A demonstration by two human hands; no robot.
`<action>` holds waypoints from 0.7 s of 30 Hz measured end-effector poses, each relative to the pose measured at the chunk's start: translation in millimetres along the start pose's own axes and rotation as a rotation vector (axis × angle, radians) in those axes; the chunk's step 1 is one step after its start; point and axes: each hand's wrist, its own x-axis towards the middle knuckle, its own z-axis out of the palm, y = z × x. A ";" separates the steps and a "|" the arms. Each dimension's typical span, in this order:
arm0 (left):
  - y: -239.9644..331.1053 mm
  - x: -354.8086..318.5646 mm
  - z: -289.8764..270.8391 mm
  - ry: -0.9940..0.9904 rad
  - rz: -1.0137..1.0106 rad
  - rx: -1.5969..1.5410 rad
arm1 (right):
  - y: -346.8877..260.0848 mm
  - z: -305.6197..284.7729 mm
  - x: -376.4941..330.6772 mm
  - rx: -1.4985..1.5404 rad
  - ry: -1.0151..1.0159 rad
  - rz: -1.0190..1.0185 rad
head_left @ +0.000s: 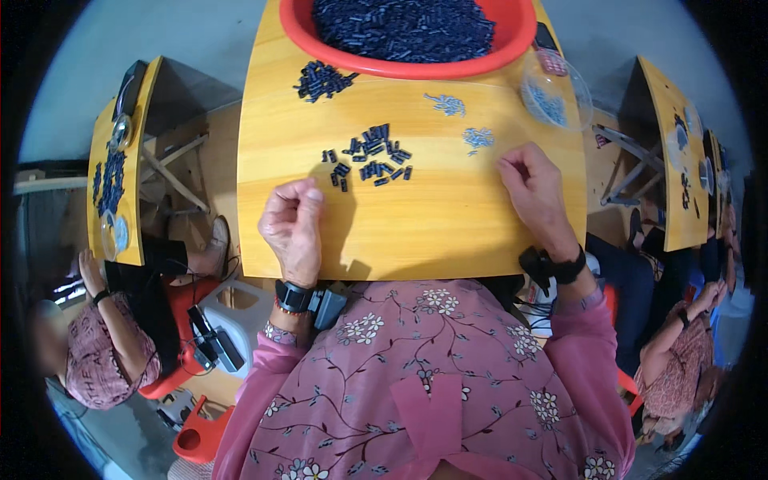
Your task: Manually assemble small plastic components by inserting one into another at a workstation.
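My left hand (293, 228) hovers over the near left part of the yellow wooden table (432, 224), fingers curled in with thumb and fingertips pinched; whether a small piece is between them cannot be told. Just beyond it lies a loose cluster of small dark blue cylindrical parts (370, 154). My right hand (534, 190) rests on the table at the right, fingers bent, close to a little heap of pale blue-grey small pieces (478, 138). A second such heap (446, 102) lies farther back.
A red basin (520, 44) full of dark parts stands at the table's far edge, another dark pile (322, 80) beside it. A clear round bowl (557, 92) sits at the far right. Other people work at yellow tables left (120, 152) and right (672, 160).
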 end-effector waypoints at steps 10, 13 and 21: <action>-0.5 48.7 5.0 0.037 0.278 0.557 | -11.1 34.2 -37.8 0.447 -0.118 0.158; 1.9 52.5 6.9 -0.071 0.376 0.753 | -7.7 37.6 -41.0 0.382 -0.086 0.157; 8.1 51.4 13.1 -0.121 0.361 0.947 | -12.9 36.7 -40.8 0.279 -0.078 0.074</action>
